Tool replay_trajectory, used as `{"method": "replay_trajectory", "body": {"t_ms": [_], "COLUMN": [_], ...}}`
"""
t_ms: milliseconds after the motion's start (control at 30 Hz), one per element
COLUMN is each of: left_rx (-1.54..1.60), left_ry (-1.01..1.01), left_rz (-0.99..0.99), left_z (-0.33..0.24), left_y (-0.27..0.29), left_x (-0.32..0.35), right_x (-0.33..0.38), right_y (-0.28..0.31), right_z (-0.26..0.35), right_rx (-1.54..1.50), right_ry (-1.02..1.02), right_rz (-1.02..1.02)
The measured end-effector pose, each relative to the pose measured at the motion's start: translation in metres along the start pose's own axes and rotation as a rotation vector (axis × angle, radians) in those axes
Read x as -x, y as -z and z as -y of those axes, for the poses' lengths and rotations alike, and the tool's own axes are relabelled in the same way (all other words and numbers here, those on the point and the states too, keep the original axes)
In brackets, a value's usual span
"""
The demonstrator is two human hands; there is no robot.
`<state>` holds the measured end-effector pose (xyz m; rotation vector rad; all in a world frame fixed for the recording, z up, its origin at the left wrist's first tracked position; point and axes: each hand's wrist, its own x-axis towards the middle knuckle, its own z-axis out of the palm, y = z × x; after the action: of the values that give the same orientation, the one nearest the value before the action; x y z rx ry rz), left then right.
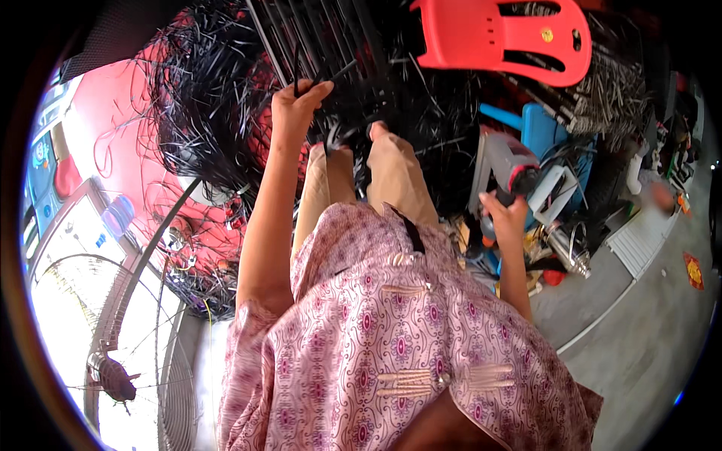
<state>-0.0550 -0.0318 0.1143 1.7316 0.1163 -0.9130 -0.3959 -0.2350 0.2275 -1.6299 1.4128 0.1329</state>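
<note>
My left hand (301,101) is raised in front of me at the side of a black slatted frame (320,37). Its thumb and fingers are pinched on a thin black strip (296,64). Off to the right, my right hand (505,214) wraps round the dark handle of a grey power tool (510,158) with a red ring; its exact kind is unclear. That tool is held apart from the frame. Loose black strips (207,90) are heaped to the left of the frame and around my feet.
A red plastic chair (511,34) lies at the far right, with a blue stool (543,128) nearer. Bundled strips (613,98) and assorted clutter fill the right side. At the lower left stands a large fan (114,376), near a red surface (113,113).
</note>
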Motion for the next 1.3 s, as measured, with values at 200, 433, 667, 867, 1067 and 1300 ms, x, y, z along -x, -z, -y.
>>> {"method": "replay_trajectory", "body": {"t_ms": [200, 433, 667, 867, 1067, 1300], "left_rx": [-0.33, -0.576, -0.536, -0.543, -0.632, -0.654], "left_ry": [-0.027, -0.203, -0.197, -0.224, -0.237, -0.165], "left_rz": [-0.064, -0.045, -0.066, -0.072, -0.042, -0.02], "left_z": [-0.001, -0.013, -0.007, -0.007, -0.008, -0.005], "left_y": [-0.011, -0.029, -0.03, -0.029, -0.026, -0.026], "left_x": [-0.001, -0.006, -0.011, -0.012, -0.017, -0.025], "right_x": [-0.013, -0.032, -0.048, -0.059, -0.069, -0.076], "right_y": [-0.047, -0.071, -0.084, -0.091, -0.101, -0.109], "right_z": [0.005, 0.037, 0.045, 0.049, 0.053, 0.064], "right_rx": [-0.137, -0.078, -0.067, -0.089, -0.106, -0.024], "right_ry": [0.151, 0.407, 0.402, 0.362, 0.339, 0.372], "right_rz": [0.054, 0.253, 0.327, 0.39, 0.391, 0.4]}}
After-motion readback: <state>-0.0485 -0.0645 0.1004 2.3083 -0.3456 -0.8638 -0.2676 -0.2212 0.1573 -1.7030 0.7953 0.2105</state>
